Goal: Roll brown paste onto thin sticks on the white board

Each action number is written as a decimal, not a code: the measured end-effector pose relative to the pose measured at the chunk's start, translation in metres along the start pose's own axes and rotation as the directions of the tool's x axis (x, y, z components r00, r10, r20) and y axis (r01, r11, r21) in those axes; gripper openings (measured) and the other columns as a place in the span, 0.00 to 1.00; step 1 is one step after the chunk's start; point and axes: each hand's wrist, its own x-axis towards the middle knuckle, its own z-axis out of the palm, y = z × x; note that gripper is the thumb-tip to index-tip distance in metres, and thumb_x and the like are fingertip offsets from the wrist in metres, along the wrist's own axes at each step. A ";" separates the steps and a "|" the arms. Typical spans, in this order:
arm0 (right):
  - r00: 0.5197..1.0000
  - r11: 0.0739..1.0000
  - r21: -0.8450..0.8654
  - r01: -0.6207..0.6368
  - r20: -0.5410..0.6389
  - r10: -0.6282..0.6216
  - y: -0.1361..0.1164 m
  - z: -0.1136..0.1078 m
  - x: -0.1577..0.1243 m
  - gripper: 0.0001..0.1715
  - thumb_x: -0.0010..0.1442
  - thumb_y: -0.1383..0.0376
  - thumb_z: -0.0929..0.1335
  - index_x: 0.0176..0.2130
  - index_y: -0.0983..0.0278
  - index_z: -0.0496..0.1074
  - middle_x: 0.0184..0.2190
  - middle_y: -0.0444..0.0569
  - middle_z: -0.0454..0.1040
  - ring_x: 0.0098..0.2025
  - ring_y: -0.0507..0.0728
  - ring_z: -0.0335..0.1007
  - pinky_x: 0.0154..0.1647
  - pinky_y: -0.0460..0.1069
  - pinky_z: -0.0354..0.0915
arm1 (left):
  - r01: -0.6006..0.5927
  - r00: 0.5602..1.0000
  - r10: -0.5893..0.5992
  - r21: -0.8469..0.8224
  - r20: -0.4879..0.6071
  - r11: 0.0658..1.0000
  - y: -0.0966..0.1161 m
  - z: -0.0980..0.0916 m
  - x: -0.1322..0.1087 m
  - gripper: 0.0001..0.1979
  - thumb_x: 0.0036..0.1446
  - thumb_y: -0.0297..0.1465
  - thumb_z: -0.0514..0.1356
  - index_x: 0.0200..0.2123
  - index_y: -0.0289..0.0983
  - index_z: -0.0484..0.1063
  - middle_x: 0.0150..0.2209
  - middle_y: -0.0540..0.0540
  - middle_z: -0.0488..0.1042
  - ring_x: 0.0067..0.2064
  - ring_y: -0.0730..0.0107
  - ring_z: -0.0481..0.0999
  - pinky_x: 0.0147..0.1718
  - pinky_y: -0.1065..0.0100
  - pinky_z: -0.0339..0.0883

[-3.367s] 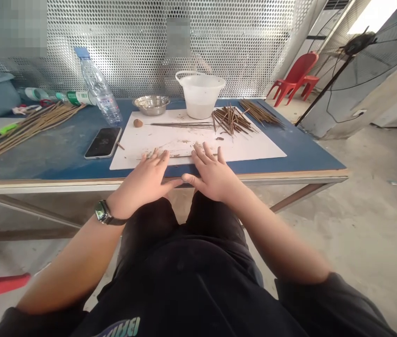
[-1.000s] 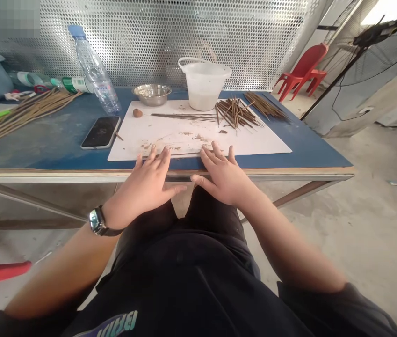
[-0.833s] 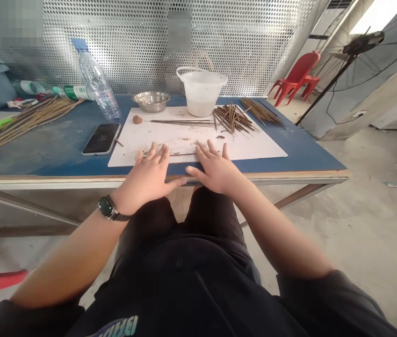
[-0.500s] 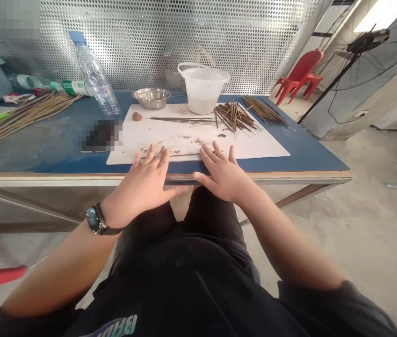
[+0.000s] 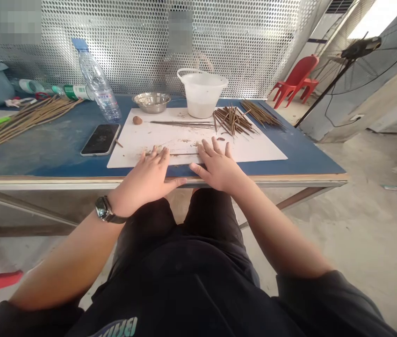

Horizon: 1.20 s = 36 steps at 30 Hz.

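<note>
One thin stick (image 5: 184, 154): laid on white board (image 5: 261, 149), overlaid by left hand (image 5: 148, 175) and right hand (image 5: 218, 167), fingers outspread.

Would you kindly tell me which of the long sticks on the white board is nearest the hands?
The lone stick between the left hand and right hand; the other sticks lie bunched farther back, near the bucket.

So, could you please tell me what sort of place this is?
Probably a simple workshop, judging by the metal-framed table, the pile of brown sticks and the concrete-looking floor.
</note>
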 end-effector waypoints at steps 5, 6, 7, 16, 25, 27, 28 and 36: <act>1.000 1.000 -0.010 0.019 -0.018 -0.019 0.001 0.001 -0.022 0.61 0.76 0.32 0.44 0.82 0.71 0.55 0.85 0.63 0.43 0.86 0.80 0.27 0.81 0.81 0.33 | -0.029 0.999 0.029 0.007 -0.042 1.000 0.007 0.003 -0.024 0.58 0.72 0.65 0.51 0.83 0.22 0.46 0.81 0.22 0.54 0.83 0.30 0.47 0.79 0.36 0.46; 1.000 1.000 -0.012 0.017 -0.013 -0.017 0.001 0.001 -0.021 0.61 0.76 0.32 0.45 0.82 0.72 0.55 0.85 0.63 0.43 0.86 0.80 0.26 0.81 0.82 0.33 | -0.024 0.999 0.024 0.010 -0.045 1.000 0.007 0.003 -0.025 0.58 0.72 0.65 0.51 0.83 0.22 0.46 0.81 0.22 0.54 0.83 0.30 0.47 0.79 0.36 0.46; 1.000 1.000 -0.011 0.012 -0.003 -0.012 0.001 0.000 -0.019 0.60 0.76 0.33 0.45 0.82 0.72 0.55 0.85 0.63 0.43 0.86 0.80 0.27 0.81 0.81 0.33 | -0.019 0.999 0.020 0.011 -0.041 1.000 0.007 0.003 -0.023 0.58 0.72 0.65 0.51 0.83 0.22 0.47 0.81 0.22 0.54 0.83 0.30 0.47 0.79 0.36 0.47; 0.999 1.000 0.017 -0.024 0.031 0.023 -0.004 -0.003 0.000 0.59 0.78 0.36 0.46 0.83 0.77 0.48 0.85 0.64 0.42 0.86 0.79 0.27 0.82 0.79 0.31 | 0.018 1.000 -0.019 -0.033 -0.021 0.999 -0.003 0.001 -0.004 0.57 0.72 0.64 0.53 0.82 0.23 0.48 0.81 0.21 0.52 0.83 0.30 0.48 0.79 0.35 0.46; 0.999 0.999 0.044 0.019 -0.028 -0.018 0.002 0.007 -0.029 0.63 0.75 0.31 0.44 0.83 0.74 0.49 0.84 0.66 0.45 0.86 0.79 0.32 0.81 0.81 0.34 | 0.080 0.995 -0.089 -0.156 -0.052 0.985 -0.005 -0.001 -0.043 0.56 0.72 0.61 0.55 0.85 0.29 0.42 0.83 0.28 0.51 0.83 0.34 0.52 0.76 0.42 0.60; 0.999 0.999 0.037 0.019 -0.028 -0.018 0.003 0.008 -0.029 0.64 0.75 0.31 0.44 0.83 0.75 0.49 0.84 0.66 0.46 0.86 0.80 0.34 0.81 0.81 0.36 | 0.114 0.989 -0.130 -0.182 -0.075 0.977 -0.009 -0.001 -0.046 0.53 0.73 0.59 0.56 0.85 0.32 0.42 0.83 0.30 0.53 0.82 0.34 0.55 0.75 0.42 0.62; 0.999 0.999 0.032 0.019 -0.029 -0.018 0.002 0.008 -0.029 0.64 0.75 0.31 0.44 0.83 0.76 0.50 0.84 0.67 0.46 0.86 0.80 0.35 0.81 0.81 0.37 | 0.111 0.988 -0.129 -0.187 -0.090 0.976 -0.010 0.000 -0.046 0.52 0.73 0.58 0.56 0.85 0.33 0.43 0.83 0.31 0.53 0.81 0.35 0.56 0.75 0.43 0.62; 0.998 0.999 0.016 0.048 -0.030 -0.047 -0.002 0.004 0.000 0.63 0.76 0.32 0.45 0.82 0.77 0.52 0.84 0.68 0.48 0.86 0.80 0.36 0.82 0.78 0.37 | 0.008 0.998 -0.015 -0.111 -0.062 0.994 -0.008 0.001 -0.009 0.52 0.73 0.54 0.60 0.83 0.25 0.46 0.82 0.24 0.53 0.83 0.37 0.52 0.79 0.44 0.51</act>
